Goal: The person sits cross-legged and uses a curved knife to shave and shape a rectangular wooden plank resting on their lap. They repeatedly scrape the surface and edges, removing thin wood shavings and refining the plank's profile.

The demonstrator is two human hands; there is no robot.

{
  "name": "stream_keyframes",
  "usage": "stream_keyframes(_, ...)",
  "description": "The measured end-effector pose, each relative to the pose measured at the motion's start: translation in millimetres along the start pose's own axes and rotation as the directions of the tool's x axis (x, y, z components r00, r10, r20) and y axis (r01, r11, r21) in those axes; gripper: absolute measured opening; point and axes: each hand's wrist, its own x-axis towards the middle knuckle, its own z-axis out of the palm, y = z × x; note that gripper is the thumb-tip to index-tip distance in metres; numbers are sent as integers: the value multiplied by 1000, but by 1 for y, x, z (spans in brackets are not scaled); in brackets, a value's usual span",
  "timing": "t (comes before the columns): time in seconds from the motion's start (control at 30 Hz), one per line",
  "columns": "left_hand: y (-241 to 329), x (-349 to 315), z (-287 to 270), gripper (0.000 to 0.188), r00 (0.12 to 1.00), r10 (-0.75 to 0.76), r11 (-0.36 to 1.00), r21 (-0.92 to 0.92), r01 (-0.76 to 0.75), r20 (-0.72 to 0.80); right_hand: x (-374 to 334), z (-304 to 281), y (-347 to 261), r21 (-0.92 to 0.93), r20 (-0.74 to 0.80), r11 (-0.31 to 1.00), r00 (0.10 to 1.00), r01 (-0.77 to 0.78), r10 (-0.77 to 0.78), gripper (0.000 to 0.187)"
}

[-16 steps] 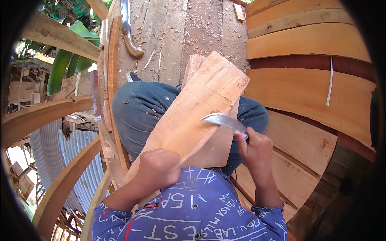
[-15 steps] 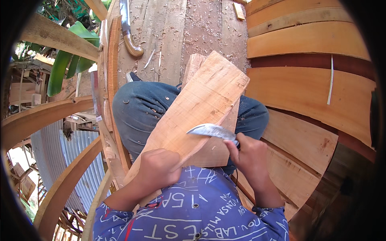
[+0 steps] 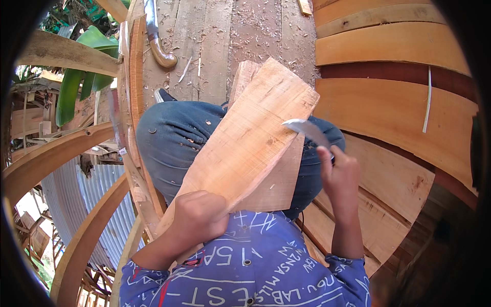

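Note:
A long, pale wooden board (image 3: 250, 123) slants across my lap, its far end up and to the right. My left hand (image 3: 199, 217) is closed on the board's near end in a fist, thumb side hidden. In my right hand (image 3: 340, 174) is a curved knife (image 3: 311, 132), its handle mostly covered by the fingers. The knife's tip lies over the board's right edge, toward the far end; I cannot tell whether it touches the wood. Beneath the slanted board, another wooden piece (image 3: 279, 187) rests between my legs.
A long blade with a curved wooden handle (image 3: 163, 55) lies on the shaving-strewn plank floor (image 3: 212, 30). Wide planks (image 3: 388, 100) line the right side. Wooden rails (image 3: 56, 151) and a saw blade (image 3: 117, 120) stand on the left, with corrugated metal sheet (image 3: 105, 210) beyond.
My right hand and the knife have moved away from me and to the right, from the board's middle toward its far end. My left hand keeps its grip.

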Motion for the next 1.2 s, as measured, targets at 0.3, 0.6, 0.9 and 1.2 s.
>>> stream_keyframes(0.3,1,0,-9,24,999,-44,996,-82,44,3,12,0,64,227,-110,904,913,-362,393,55)
stream_keyframes(0.6,13,-3,-8,26,984,-173,984,-58,171,-32,-26,49,49,434,35,849,948,-300,317,47)
stream_keyframes(0.9,56,7,-18,22,953,-300,942,-149,302,31,-55,66,63,661,-70,741,973,-121,221,45)
stream_keyframes(1.2,70,-15,28,24,951,-296,936,-173,308,88,-80,87,88,766,39,630,987,-128,153,56)
